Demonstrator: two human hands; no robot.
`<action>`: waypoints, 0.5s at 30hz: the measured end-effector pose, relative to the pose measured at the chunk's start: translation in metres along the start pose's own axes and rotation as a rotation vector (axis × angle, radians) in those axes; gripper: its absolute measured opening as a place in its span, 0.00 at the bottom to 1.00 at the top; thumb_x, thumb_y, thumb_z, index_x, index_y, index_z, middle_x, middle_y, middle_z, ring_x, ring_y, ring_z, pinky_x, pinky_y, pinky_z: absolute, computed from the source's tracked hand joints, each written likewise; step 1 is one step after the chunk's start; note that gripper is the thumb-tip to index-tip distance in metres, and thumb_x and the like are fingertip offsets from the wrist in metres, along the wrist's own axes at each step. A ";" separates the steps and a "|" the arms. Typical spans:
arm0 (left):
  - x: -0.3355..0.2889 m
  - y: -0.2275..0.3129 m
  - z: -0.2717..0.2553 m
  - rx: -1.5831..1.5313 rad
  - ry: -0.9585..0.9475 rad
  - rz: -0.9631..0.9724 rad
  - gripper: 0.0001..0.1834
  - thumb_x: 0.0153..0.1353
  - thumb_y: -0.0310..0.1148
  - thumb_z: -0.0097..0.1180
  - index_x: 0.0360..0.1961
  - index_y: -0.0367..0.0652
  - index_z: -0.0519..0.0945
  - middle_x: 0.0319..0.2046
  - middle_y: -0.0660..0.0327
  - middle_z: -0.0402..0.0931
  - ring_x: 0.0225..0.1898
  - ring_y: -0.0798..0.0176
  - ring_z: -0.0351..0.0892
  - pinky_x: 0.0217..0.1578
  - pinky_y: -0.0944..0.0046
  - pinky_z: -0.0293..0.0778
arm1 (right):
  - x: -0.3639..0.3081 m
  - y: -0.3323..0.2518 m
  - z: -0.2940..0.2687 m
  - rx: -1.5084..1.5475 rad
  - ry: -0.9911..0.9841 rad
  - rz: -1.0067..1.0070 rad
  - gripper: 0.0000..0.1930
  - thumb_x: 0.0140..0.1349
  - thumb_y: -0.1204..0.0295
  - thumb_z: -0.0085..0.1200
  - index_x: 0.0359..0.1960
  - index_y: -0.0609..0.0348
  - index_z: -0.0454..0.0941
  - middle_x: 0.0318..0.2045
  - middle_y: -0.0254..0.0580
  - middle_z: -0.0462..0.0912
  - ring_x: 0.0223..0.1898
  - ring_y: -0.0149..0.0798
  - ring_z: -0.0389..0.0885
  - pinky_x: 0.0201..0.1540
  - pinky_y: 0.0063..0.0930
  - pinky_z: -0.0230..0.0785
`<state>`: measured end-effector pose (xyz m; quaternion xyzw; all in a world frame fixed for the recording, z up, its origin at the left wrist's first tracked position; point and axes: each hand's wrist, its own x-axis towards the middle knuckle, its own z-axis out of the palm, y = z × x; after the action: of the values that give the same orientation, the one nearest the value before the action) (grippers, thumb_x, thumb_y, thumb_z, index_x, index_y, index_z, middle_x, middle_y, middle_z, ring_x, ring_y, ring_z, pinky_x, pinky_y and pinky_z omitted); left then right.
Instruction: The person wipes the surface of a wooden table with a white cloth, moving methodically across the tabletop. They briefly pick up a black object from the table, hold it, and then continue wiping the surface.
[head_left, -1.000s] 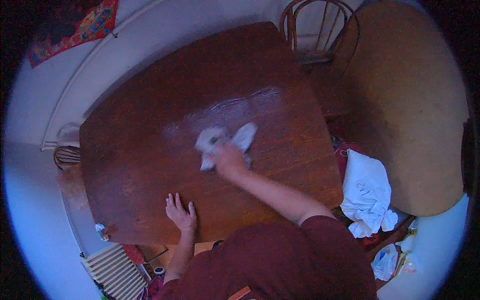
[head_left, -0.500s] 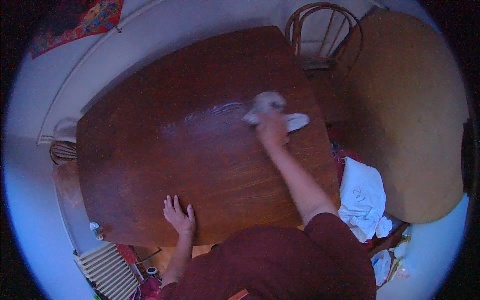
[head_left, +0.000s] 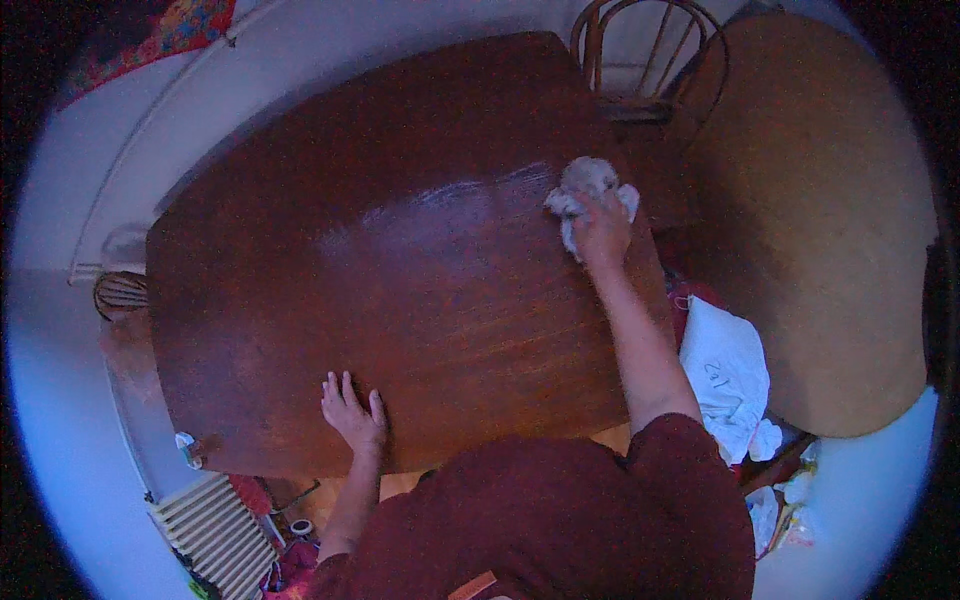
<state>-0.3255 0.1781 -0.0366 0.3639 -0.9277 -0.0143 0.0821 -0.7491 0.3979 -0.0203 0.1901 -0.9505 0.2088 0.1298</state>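
A large dark brown wooden table (head_left: pixel 430 330) fills the middle of the view. Near its right edge my right hand (head_left: pixel 604 238) presses a crumpled white cloth (head_left: pixel 588 180) onto the tabletop, with folds of the cloth sticking out on both sides of the fingers. A shiny, wet-looking streak runs across the wood to the left of the cloth. At the table's near side my left hand (head_left: pixel 354 415) rests flat, its fingers spread and holding nothing.
A spindle-back wooden chair (head_left: pixel 650 60) stands past the far right corner, beside a big tan oval board (head_left: pixel 810 230). White bags (head_left: pixel 722 370) sit right of my arm. A small white object (head_left: pixel 187 450) lies at the near left corner, above a radiator (head_left: pixel 215 535).
My right hand has swept the cloth to the right, closer to the table's right edge. The shiny streak reaches farther right. My left hand stays on the tabletop.
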 end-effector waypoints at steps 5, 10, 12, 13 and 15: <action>0.002 0.001 0.002 0.016 0.018 0.003 0.31 0.59 0.44 0.52 0.62 0.44 0.63 0.64 0.49 0.55 0.65 0.43 0.52 0.63 0.41 0.46 | -0.023 -0.064 0.045 0.204 -0.158 0.037 0.16 0.50 0.72 0.53 0.43 0.47 0.82 0.47 0.52 0.75 0.47 0.53 0.73 0.49 0.45 0.66; 0.003 -0.003 0.002 0.011 -0.013 -0.004 0.31 0.59 0.44 0.51 0.62 0.44 0.63 0.65 0.49 0.55 0.66 0.43 0.52 0.62 0.41 0.47 | -0.117 -0.171 0.063 0.474 -0.443 -0.390 0.11 0.54 0.68 0.54 0.40 0.47 0.81 0.42 0.49 0.78 0.46 0.52 0.75 0.50 0.46 0.67; 0.000 -0.005 0.002 0.006 -0.009 -0.012 0.31 0.59 0.45 0.51 0.62 0.44 0.64 0.65 0.49 0.55 0.66 0.44 0.52 0.63 0.41 0.47 | -0.112 -0.162 0.057 0.470 -0.493 -0.426 0.11 0.55 0.67 0.53 0.40 0.51 0.81 0.42 0.49 0.78 0.47 0.51 0.75 0.50 0.45 0.67; 0.000 -0.004 0.001 0.008 -0.011 -0.012 0.31 0.59 0.44 0.51 0.62 0.44 0.64 0.65 0.49 0.55 0.66 0.44 0.52 0.63 0.41 0.47 | -0.100 -0.147 0.060 0.469 -0.543 -0.389 0.12 0.55 0.68 0.53 0.40 0.53 0.80 0.42 0.49 0.78 0.47 0.51 0.75 0.50 0.44 0.67; -0.003 -0.004 0.001 0.013 -0.014 -0.022 0.31 0.59 0.44 0.51 0.62 0.44 0.64 0.65 0.49 0.55 0.66 0.44 0.52 0.63 0.42 0.47 | -0.043 -0.088 0.054 0.338 -0.557 -0.056 0.13 0.55 0.73 0.49 0.43 0.55 0.79 0.44 0.50 0.78 0.47 0.51 0.75 0.50 0.44 0.67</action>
<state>-0.3207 0.1775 -0.0385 0.3744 -0.9243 -0.0118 0.0732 -0.6831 0.3131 -0.0514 0.2850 -0.8956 0.3001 -0.1629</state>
